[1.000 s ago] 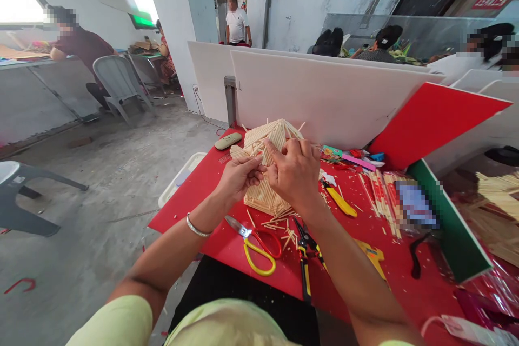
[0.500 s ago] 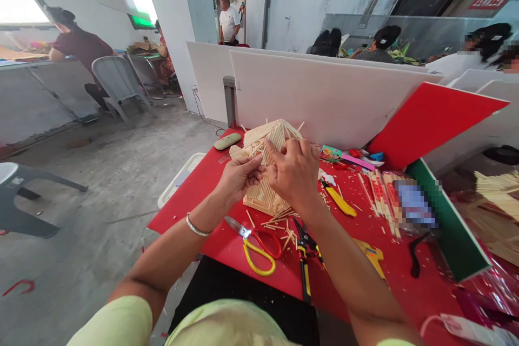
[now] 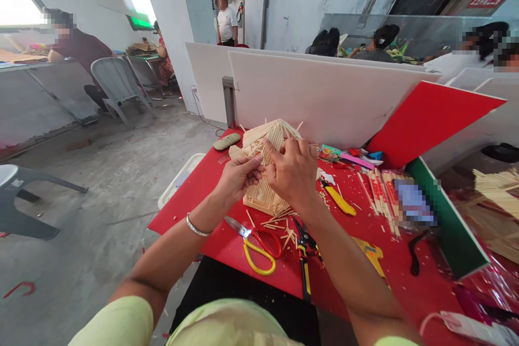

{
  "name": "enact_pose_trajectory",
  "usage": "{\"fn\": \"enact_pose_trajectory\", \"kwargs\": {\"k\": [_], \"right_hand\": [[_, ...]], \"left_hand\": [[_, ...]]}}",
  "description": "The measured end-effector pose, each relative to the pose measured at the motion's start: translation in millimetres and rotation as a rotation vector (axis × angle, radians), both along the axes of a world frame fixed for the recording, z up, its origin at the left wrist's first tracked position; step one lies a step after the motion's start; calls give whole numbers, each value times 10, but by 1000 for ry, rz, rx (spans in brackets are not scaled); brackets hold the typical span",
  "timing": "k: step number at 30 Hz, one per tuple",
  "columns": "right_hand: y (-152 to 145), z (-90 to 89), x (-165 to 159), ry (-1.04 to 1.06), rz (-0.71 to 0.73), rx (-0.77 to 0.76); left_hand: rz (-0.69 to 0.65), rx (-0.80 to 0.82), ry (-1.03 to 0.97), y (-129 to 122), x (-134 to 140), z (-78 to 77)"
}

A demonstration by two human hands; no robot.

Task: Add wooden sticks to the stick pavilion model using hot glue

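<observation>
A small model building made of thin wooden sticks [image 3: 263, 199] stands on the red table, with a sloped roof of sticks laid side by side. At the lower edge of the roof, my left hand [image 3: 240, 177] is closed in a pinch; what lies between thumb and finger is too small to make out. From the right, my right hand [image 3: 294, 173] grips the roof, its fingers curled and one fingertip pressed on the sticks. Both hands nearly meet and hide part of the model's front. Short loose sticks [image 3: 275, 223] lie before it.
Nearer me on the red table [image 3: 186, 203] lie scissors [image 3: 263, 251] and black-yellow cutters [image 3: 303, 265]. A yellow-handled tool [image 3: 343, 201], bundled sticks [image 3: 383, 197] and a glue gun [image 3: 371, 253] are on the right. White boards [image 3: 316, 92] rise behind; several people sit beyond.
The view has shifted very slightly. Both hands stay in the same place on the stick model, with no visible change in grip.
</observation>
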State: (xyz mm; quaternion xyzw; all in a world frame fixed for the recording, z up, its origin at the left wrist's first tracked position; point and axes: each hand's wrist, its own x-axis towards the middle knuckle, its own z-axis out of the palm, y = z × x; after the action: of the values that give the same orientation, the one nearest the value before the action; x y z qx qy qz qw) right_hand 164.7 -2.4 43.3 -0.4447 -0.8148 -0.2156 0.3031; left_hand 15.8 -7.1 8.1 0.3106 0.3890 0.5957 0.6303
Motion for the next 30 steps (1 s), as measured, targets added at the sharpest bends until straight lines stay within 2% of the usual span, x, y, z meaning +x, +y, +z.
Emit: {"fn": "enact_pose_trajectory", "kwargs": {"k": [4,6,8,10,13,15,16,18,20,23,25,28,30], "right_hand": [[-233,8,80,48,14,-41],[-449,-122,233,120,21,-76],[-716,-398,447,212,4,-151],[-1017,-796,677,295,-69,-263],[-1461,-1415,970,286,-332,-468],[-1688,-1698,1098,177,-533,-584],[-1767,-1783,1137,125,-607,-630],[-1849,-1850,1172,53,-683,-706],[-1841,-1831,1171,24,-686,-766],[-1728,-1771,1178,41,-668,-844],[-1639,-1753,1228,122,-664,-895],[-1562,-1752,1376,460,-586,-1036],[-1577,-1753,1483,862,-395,-1213]], "left_hand": [[57,32,65,-144,-48,-8],[131,72,123,-348,-64,-46],[176,101,208,-613,-66,-140],[124,81,271,-881,-41,-311],[-164,-66,264,-1178,102,-692],[-293,-171,222,-1275,267,-959],[-325,-210,191,-1296,357,-1075],[-370,-261,131,-1306,525,-1249],[-389,-281,86,-1300,649,-1342],[-403,-277,53,-1308,730,-1371],[-406,-280,43,-1325,728,-1358],[-388,-300,28,-1345,693,-1338],[-388,-312,20,-1342,679,-1338]]}}
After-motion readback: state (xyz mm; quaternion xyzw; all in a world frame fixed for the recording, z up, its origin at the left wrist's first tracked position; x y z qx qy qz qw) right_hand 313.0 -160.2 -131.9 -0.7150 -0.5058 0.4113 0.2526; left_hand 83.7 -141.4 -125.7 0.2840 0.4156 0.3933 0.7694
